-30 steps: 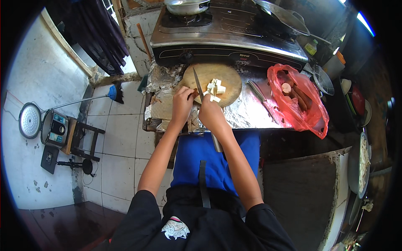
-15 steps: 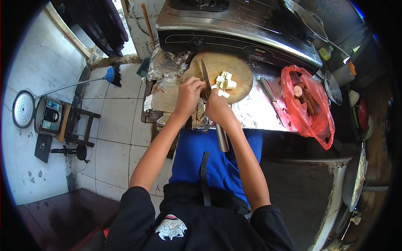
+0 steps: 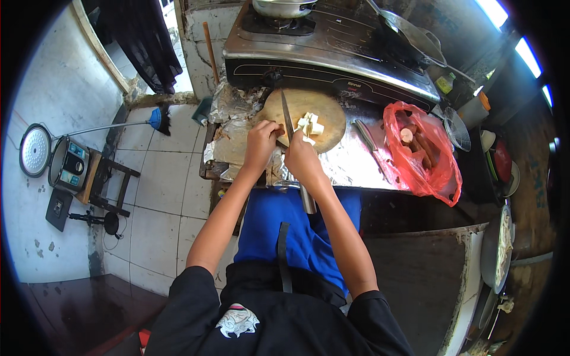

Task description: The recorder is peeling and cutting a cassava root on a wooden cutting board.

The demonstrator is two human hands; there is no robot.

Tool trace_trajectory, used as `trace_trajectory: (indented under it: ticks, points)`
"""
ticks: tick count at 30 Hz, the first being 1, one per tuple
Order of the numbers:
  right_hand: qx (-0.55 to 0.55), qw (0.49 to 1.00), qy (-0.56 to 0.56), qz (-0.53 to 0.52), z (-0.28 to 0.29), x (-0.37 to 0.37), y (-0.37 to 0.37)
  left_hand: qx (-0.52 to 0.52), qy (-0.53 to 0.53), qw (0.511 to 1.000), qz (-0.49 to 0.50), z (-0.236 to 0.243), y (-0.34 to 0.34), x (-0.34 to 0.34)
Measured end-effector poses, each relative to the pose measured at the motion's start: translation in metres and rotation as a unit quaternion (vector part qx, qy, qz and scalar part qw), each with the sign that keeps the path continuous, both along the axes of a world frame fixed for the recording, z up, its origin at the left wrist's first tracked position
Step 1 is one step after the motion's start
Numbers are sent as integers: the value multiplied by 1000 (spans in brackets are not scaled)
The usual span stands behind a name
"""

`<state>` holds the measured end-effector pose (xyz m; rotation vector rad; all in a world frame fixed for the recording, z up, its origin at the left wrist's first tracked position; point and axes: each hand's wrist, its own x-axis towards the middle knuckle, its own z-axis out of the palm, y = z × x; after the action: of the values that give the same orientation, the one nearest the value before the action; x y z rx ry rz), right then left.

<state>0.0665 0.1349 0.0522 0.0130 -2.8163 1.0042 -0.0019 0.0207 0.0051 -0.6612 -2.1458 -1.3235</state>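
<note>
My right hand (image 3: 304, 157) is wrapped round a long kitchen knife (image 3: 288, 113). The blade points away from me over the left part of a round wooden chopping board (image 3: 332, 121), and the handle end sticks out below my fist. Close to the blade, at the board's near left edge, the fingers of my left hand (image 3: 261, 145) are pinched together; what they hold, if anything, is hidden. Several pale white cut pieces (image 3: 310, 126) lie heaped on the board, just beyond my right hand.
A second knife (image 3: 365, 136) lies on the foil-covered counter, right of the board. Beside it, a red plastic bag (image 3: 439, 178) holds reddish-brown sausages (image 3: 423, 148). Behind the board stands a gas stove (image 3: 332, 47) with a pot (image 3: 284, 8) and a pan (image 3: 412, 38).
The view has shifted, bringing the pot on the stove into sight. My hands stay close together at the board's near left edge, the knife still in my right hand.
</note>
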Motion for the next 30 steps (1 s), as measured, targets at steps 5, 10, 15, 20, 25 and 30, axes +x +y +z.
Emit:
trace_trajectory:
  ticks: [5, 10, 15, 20, 25, 30]
  points:
    - [0, 1000, -11, 0, 1, 0, -4, 6, -25, 1000, -6, 0, -1, 1]
    - [-1, 1000, 1, -8, 2, 3, -7, 3, -24, 1000, -3, 1, -1, 2]
    - [8, 1000, -18, -4, 4, 2, -10, 4, -23, 1000, 4, -3, -1, 0]
    - [7, 998, -63, 6, 12, -3, -13, 1, -9, 1000, 10, -5, -5, -5]
    - [-39, 995, -89, 6, -4, -26, -1, 36, -21, 999, -31, 4, 1, -7]
    - [15, 1000, 4, 6, -14, -9, -3, 31, -1, 1000, 4, -2, 0, 1]
